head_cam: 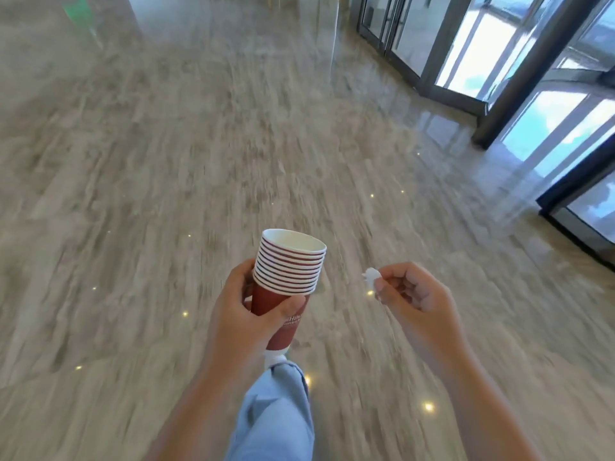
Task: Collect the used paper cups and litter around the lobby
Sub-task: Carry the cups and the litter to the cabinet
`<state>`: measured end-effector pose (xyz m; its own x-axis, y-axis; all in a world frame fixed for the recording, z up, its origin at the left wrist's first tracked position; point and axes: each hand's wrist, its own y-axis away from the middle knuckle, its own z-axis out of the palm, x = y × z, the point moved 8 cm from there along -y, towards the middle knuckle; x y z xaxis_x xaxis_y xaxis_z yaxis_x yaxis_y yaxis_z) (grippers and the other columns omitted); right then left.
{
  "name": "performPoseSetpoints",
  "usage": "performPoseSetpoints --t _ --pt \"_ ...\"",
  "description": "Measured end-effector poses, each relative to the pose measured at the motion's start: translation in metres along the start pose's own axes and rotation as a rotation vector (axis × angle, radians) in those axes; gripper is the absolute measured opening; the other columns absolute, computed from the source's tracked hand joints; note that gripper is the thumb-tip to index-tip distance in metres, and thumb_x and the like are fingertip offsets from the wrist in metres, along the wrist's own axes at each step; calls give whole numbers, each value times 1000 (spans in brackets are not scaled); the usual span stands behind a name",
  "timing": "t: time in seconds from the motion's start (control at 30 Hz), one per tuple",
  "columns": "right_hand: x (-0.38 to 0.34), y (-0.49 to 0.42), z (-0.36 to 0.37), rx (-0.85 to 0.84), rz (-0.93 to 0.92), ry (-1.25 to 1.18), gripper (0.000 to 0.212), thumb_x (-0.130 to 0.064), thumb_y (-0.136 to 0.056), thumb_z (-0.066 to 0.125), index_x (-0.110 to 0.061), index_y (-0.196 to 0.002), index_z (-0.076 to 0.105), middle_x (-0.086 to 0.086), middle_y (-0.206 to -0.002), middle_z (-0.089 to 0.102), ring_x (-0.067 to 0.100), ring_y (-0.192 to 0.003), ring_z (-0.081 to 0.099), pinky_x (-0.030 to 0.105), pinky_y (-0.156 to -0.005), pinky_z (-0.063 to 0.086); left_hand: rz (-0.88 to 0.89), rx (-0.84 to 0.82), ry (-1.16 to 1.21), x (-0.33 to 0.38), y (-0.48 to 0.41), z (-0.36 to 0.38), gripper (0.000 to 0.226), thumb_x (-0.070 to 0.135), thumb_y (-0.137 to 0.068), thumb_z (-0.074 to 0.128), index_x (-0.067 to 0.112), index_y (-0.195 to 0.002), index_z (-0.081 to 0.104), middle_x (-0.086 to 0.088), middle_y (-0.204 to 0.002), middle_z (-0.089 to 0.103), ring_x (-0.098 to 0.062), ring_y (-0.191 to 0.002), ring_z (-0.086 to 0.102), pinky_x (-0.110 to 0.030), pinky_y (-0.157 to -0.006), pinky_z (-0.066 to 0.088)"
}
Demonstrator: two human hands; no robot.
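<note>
My left hand (243, 314) grips a stack of several nested red paper cups (287, 274) with white rims, held upright at the lower centre, fingers and thumb curled round the bottom cup. To the right, my right hand (412, 294) pinches a small crumpled white scrap of paper (371, 276) between thumb and fingertips. The two hands are apart, the scrap level with the cup rims.
Polished grey marble floor (166, 161) stretches ahead, blurred by motion. Dark-framed glass doors (499, 61) run along the upper right. My leg in light blue trousers (276, 414) steps forward below the cups.
</note>
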<state>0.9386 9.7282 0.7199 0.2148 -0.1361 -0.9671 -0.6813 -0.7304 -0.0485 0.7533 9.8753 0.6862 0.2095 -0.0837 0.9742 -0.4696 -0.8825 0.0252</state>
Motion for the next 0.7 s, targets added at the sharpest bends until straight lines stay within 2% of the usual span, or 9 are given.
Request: performPoseSetpoints --t 0.13,0.23,0.33,0.4,0.53,0.6,0.7 --pt "-23 -112 37 -19 -50 59 15 -20 -81 64 -34 -76 62 -13 -67 63 12 -65 56 26 -62 44 -9 -6 20 5 -111 -3 71 59 -40 73 40 -104 53 20 -95 66 3 -85 63 -17 -67 46" --pt "-44 -188 59 -40 -109 59 24 -14 -83 64 -37 -75 62 -15 -70 63 11 -66 57 21 -62 45 0 -5 21 16 -187 -7 71 56 -41 76 40 -105 53 15 -98 66 2 -86 63 -14 -65 46" --pt "-47 -250 71 -34 -118 51 28 -11 -82 65 -38 -73 62 -16 -69 62 7 -65 55 16 -61 43 2 -8 25 23 -252 -3 62 41 -47 81 41 -103 52 17 -97 65 6 -84 62 -11 -62 47" --pt "-36 -284 74 -22 -84 38 28 -10 -81 65 -36 -70 62 -15 -67 62 8 -64 54 17 -61 43 -9 -19 35 25 -286 5 65 39 -48 87 41 -103 53 19 -96 66 5 -84 62 -9 -62 47" --pt "-9 -352 69 9 -7 -9 31 -6 -80 65 -35 -71 63 -13 -65 63 10 -63 55 17 -61 43 -38 -44 38 23 -351 32 61 46 -44 77 38 -101 55 22 -90 67 6 -82 62 -6 -60 45" --pt "1 -394 63 26 3 -15 30 -8 -81 65 -37 -73 63 -13 -66 64 11 -64 56 18 -61 44 -38 -63 34 26 -391 51 65 52 -45 82 39 -102 54 23 -92 66 6 -83 62 -6 -61 46" --pt "13 -466 53 46 7 -28 27 -12 -80 65 -38 -74 64 -13 -67 65 11 -65 58 32 -67 48 -23 -70 27 34 -456 80 69 56 -45 81 41 -105 53 27 -96 64 3 -86 63 -9 -62 47"
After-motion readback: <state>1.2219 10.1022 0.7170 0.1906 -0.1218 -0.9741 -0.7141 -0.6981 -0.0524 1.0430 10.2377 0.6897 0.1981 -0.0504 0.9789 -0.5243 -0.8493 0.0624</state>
